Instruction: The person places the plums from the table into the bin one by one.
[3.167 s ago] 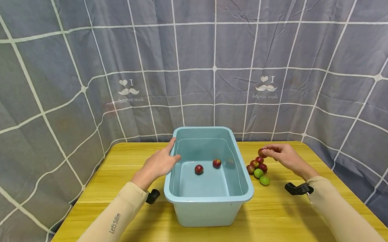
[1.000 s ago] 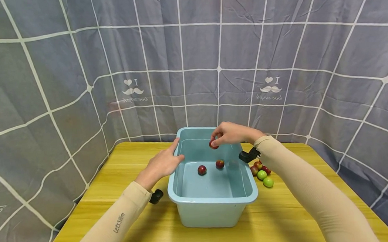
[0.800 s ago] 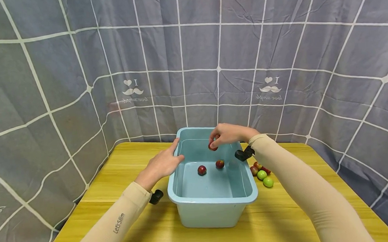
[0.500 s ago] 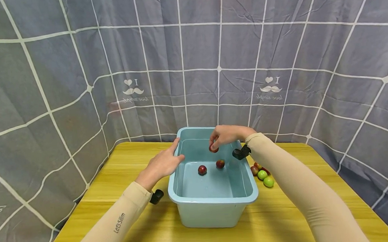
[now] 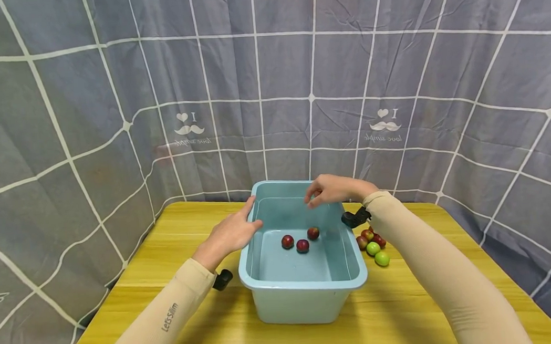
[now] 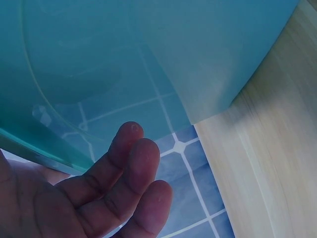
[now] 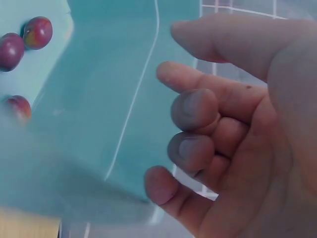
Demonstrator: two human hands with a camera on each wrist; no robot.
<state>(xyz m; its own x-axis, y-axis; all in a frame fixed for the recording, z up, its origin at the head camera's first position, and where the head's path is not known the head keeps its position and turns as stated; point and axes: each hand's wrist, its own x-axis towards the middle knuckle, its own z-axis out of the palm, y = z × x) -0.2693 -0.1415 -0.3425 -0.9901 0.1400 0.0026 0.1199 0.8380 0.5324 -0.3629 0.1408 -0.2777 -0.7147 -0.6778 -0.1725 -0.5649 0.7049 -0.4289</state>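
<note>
Yellow wooden surface (image 5: 175,241) carrying blue tub (image 5: 306,291), three small, smooth, firm-looking plums (image 5: 302,245) below empty, loosely spread right grip (image 5: 330,189), likely light, rolling, best pinched across the middle; left grip (image 5: 229,232) flat on rim.

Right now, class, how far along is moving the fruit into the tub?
Done: three red fruits lie in the tub. In hand: nothing; the right hand hovers open over the tub, and the left hand rests on its left rim. Left: a small pile of red and green fruits on the table, right of the tub.
</note>
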